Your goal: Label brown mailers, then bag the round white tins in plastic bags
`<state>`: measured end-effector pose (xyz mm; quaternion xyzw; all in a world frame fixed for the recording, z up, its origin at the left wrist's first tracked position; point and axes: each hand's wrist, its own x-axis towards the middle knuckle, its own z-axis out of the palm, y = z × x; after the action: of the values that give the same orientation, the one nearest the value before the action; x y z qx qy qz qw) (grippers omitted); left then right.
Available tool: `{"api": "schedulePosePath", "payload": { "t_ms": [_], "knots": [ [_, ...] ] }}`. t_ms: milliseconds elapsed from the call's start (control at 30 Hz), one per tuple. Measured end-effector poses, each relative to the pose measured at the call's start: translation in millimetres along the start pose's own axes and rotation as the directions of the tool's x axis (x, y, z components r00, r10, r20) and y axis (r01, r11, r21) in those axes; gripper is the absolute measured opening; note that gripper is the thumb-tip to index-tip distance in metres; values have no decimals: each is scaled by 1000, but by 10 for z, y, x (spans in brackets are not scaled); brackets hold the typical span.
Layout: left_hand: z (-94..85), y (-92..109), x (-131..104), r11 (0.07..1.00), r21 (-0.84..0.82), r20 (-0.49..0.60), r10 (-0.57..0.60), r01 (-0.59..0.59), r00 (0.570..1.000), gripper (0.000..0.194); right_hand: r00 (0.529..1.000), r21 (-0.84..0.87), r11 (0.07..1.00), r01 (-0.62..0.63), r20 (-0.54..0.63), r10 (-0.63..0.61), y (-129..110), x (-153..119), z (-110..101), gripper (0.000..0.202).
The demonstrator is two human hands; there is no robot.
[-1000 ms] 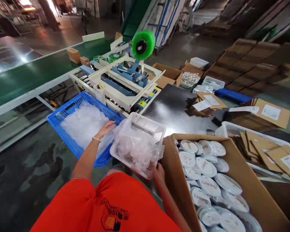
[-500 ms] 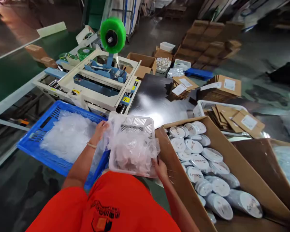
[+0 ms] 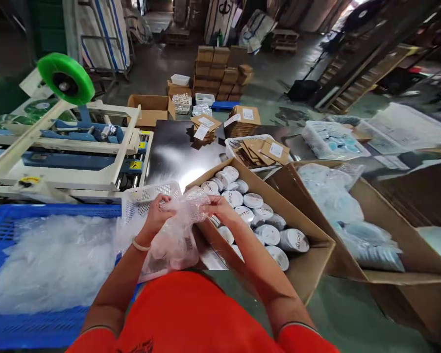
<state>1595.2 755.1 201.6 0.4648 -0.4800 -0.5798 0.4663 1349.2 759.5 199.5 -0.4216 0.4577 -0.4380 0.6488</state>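
My left hand (image 3: 158,214) is closed on a piece of clear plastic wrap (image 3: 187,203), above the white perforated basket (image 3: 169,189). The other end of the wrap is pinched in my right hand (image 3: 220,208), near the left edge of an open carton (image 3: 297,218). More crumpled wrap lies in the basket. Inside the carton are several round white lidded containers (image 3: 268,234), some with dark lettering. To the left, a blue crate (image 3: 99,210) holds a heap of thin translucent plastic (image 3: 59,260).
A taping machine (image 3: 73,174) with a green tape roll (image 3: 79,81) stands at the left. Flat brown boxes (image 3: 242,128) lie on the dark table (image 3: 169,142). At the right, another carton (image 3: 375,211) holds wrapped items, with a clear bin (image 3: 334,139) behind it.
The view has turned right. My right hand has left the basket's right side and come up to the wrap. Both hands now meet at the plastic above the basket.
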Motion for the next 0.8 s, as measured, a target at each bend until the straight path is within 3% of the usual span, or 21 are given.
{"api": "schedulePosePath", "payload": {
  "t_ms": [133,200,267,333,400,533,600,700,800],
  "knots": [
    [289,-212,204,998,-49,-199,-36,27,979,60,993,84,994,-71,-84,78,50,-136,-392,44],
    [471,-299,233,999,35,-364,38,-27,931,60,984,132,990,-50,-164,71,94,-180,-471,46],
    [675,-332,191,978,175,-439,180,-113,880,55,971,176,984,-28,-230,69,129,-194,-509,49],
    [888,-304,100,944,267,-368,288,-196,884,40,965,219,976,-13,-254,70,157,-188,-539,53],
    [1097,-245,1,913,316,-204,330,-256,922,29,964,248,969,-5,-255,71,186,-176,-571,55],
    [1435,-210,-90,874,414,108,233,-257,967,34,971,272,962,-2,-228,66,251,-181,-582,57],
    [1518,-260,-81,900,399,99,146,-174,984,28,977,263,965,16,-211,41,284,-202,-544,59],
    [1505,-324,-37,962,270,-13,42,-37,999,28,986,197,977,88,-159,-56,335,-220,-509,60],
    [1358,-276,65,970,234,-17,79,-72,997,26,993,87,991,106,-67,-101,383,-173,-655,58]
  ]
}}
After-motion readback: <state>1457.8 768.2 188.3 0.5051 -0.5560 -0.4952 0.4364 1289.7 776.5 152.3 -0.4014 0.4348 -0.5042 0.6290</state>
